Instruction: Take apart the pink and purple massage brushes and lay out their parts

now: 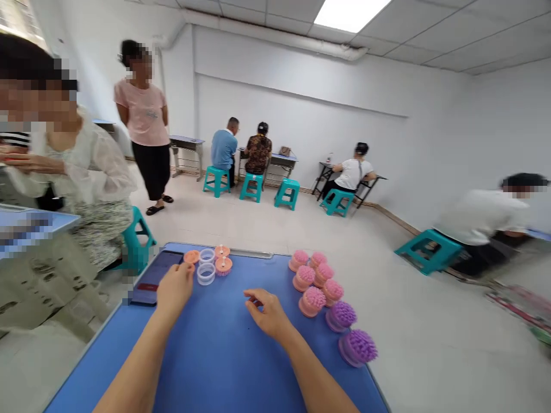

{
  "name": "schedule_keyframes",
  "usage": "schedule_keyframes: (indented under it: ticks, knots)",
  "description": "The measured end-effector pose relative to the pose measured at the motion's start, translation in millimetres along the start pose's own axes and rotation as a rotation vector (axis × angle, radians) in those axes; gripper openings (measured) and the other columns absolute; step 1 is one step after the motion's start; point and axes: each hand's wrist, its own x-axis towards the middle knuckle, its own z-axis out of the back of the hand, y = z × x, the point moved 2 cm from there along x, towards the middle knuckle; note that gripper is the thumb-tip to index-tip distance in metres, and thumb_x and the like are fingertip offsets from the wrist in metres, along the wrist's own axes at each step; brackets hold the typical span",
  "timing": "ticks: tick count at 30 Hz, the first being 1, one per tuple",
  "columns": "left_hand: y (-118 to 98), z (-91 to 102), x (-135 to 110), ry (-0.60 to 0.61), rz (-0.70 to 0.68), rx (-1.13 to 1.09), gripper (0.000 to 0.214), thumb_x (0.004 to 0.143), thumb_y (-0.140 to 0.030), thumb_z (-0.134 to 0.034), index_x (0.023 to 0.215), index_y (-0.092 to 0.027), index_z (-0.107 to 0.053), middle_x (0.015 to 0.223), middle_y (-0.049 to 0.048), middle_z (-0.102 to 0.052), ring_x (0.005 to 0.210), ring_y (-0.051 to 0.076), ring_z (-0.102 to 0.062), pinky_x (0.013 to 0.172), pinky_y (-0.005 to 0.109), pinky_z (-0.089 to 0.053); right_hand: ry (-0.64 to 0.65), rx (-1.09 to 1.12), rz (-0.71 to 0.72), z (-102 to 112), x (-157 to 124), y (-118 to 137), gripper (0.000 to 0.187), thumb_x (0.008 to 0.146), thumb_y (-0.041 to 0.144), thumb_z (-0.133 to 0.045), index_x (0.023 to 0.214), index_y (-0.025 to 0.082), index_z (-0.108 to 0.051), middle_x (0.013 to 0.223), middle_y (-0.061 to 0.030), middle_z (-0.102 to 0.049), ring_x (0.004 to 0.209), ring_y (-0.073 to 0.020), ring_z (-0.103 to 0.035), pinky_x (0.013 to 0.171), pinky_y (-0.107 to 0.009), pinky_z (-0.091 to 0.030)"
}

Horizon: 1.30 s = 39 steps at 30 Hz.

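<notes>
My left hand [174,289] rests on the blue table [215,355] with its fingers curled under, so what they hold is hidden. Its knuckles are close to an orange cap [191,256] and a dark phone [150,279]. Just right of it lie two clear rings [206,273] and two more orange pieces [223,265]. My right hand [264,312] lies mid-table, fingers bent in a loose pinch with nothing visible in them. Several pink bristle brushes [310,284] stand in a cluster to its right, with two purple brushes [357,347] nearer the table's right edge.
A seated person in a white top [77,172] is close on the left, beside a teal stool [138,241]. Another person stands behind. Further people sit at desks along the far wall and at the right, with teal stools [424,249] on the open floor.
</notes>
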Motion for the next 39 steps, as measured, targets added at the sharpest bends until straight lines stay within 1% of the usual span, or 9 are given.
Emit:
schedule_keyframes:
  ticks: [3,7,14,18,21,25,29,33,39]
  knots:
    - [-8,7.2,0,-0.070,-0.020,-0.054,0.030,0.089,-0.031,-0.032,0.103,-0.017,-0.054,0.101,0.0099,-0.058,0.090,0.023,-0.058,0.065,0.028,-0.041,-0.042,-0.038,0.006,3,2,4,0.023,0.074,0.018,-0.050,0.089,0.021,-0.067,0.085,-0.0047,-0.070,0.068,-0.0161,-0.064,0.063,-0.028,-0.052]
    - [-16,11.4,-3,-0.264,-0.118,-0.222,0.028,0.087,-0.039,-0.031,0.076,-0.023,-0.051,0.080,-0.0009,-0.057,0.081,0.016,-0.056,0.056,0.020,-0.033,-0.131,-0.065,0.018,9,6,7,0.019,0.076,0.021,-0.049,0.084,0.022,-0.066,0.075,-0.0015,-0.069,0.065,-0.0134,-0.061,0.057,-0.022,-0.049]
    - [-23,13.1,-10,-0.160,-0.176,-0.268,0.035,0.087,-0.040,-0.028,0.059,-0.021,-0.038,0.062,-0.0001,-0.051,0.067,0.016,-0.051,0.051,0.020,-0.030,-0.353,-0.112,0.123,33,1,34,0.023,0.081,0.028,-0.047,0.063,0.019,-0.058,0.057,0.0006,-0.058,0.054,-0.0108,-0.051,0.056,-0.023,-0.045]
    - [-25,13.0,-9,-0.141,-0.138,-0.290,0.028,0.087,-0.037,-0.027,0.076,-0.022,-0.047,0.072,0.0020,-0.058,0.069,0.019,-0.055,0.051,0.022,-0.033,-0.560,-0.189,0.217,57,-32,53,0.015,0.083,0.019,-0.048,0.071,0.020,-0.058,0.059,0.0010,-0.057,0.056,-0.0112,-0.052,0.055,-0.023,-0.045]
    - [-28,13.5,-11,-0.132,-0.108,-0.354,0.022,0.086,-0.036,-0.033,0.090,-0.022,-0.049,0.077,0.0018,-0.062,0.071,0.020,-0.057,0.053,0.022,-0.035,-0.737,-0.372,0.190,82,-72,48,0.015,0.083,0.014,-0.048,0.092,0.021,-0.059,0.083,-0.0052,-0.062,0.078,-0.0160,-0.058,0.069,-0.030,-0.049]
    - [-35,15.5,-16,-0.063,-0.113,-0.434,0.023,0.084,-0.037,-0.039,0.099,-0.022,-0.049,0.078,-0.0017,-0.063,0.065,0.015,-0.057,0.055,0.021,-0.036,-0.960,-0.653,-0.139,120,-120,17,0.029,0.080,0.028,-0.053,0.107,0.017,-0.054,0.110,-0.0140,-0.054,0.105,-0.0256,-0.050,0.088,-0.045,-0.043]
    - [-41,17.6,-20,-0.039,-0.145,-0.428,0.028,0.085,-0.037,-0.037,0.105,-0.022,-0.049,0.081,-0.0020,-0.063,0.067,0.014,-0.056,0.057,0.021,-0.036,-0.812,-0.660,-0.461,137,-140,-17,0.057,0.075,0.041,-0.056,0.123,0.013,-0.044,0.130,-0.0197,-0.039,0.122,-0.0320,-0.035,0.096,-0.049,-0.035]
    - [-41,16.0,-20,-0.036,-0.158,-0.415,0.030,0.085,-0.037,-0.037,0.108,-0.021,-0.050,0.082,-0.0012,-0.064,0.069,0.014,-0.056,0.058,0.020,-0.037,-0.703,-0.550,-0.535,132,-143,-38,0.068,0.072,0.042,-0.057,0.128,0.010,-0.038,0.130,-0.0197,-0.042,0.123,-0.0312,-0.037,0.099,-0.047,-0.033]
    - [-41,16.6,-20,-0.055,-0.202,-0.406,0.029,0.084,-0.037,-0.038,0.105,-0.021,-0.052,0.077,-0.0026,-0.065,0.063,0.013,-0.057,0.054,0.019,-0.037,-0.708,-0.435,-0.637,126,-140,-37,0.066,0.072,0.040,-0.054,0.129,0.009,-0.038,0.130,-0.0183,-0.046,0.120,-0.0306,-0.043,0.099,-0.045,-0.034]
